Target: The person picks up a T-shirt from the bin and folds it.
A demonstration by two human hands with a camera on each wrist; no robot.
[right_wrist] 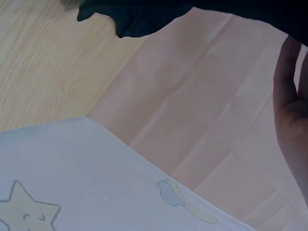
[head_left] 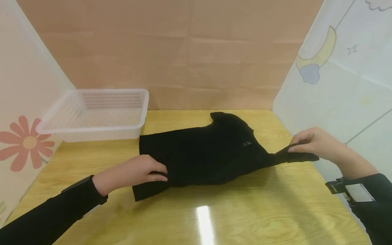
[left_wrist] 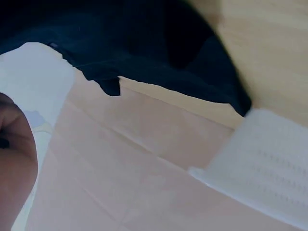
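Observation:
A black T-shirt (head_left: 199, 153) lies sideways across the table, its hem to the left and its neckline with a small printed label to the right. My left hand (head_left: 134, 172) pinches the near side edge close to the hem. With thumb and fingers my right hand (head_left: 315, 144) grips the near sleeve, drawing it out to the right and up off the table. The far sleeve (head_left: 218, 116) rests on the tabletop. Dark shirt cloth (left_wrist: 134, 43) fills the top of the left wrist view; in the right wrist view the cloth (right_wrist: 149, 17) runs to the hand at the right edge.
A white perforated plastic basket (head_left: 125, 132) stands at the back left, just beyond the hem. The wooden table (head_left: 245, 211) ends at a brown paper-like backdrop (head_left: 214, 68). Printed white panels flank it, a flower (head_left: 29, 143) on the left and a moon (head_left: 326, 47) on the right.

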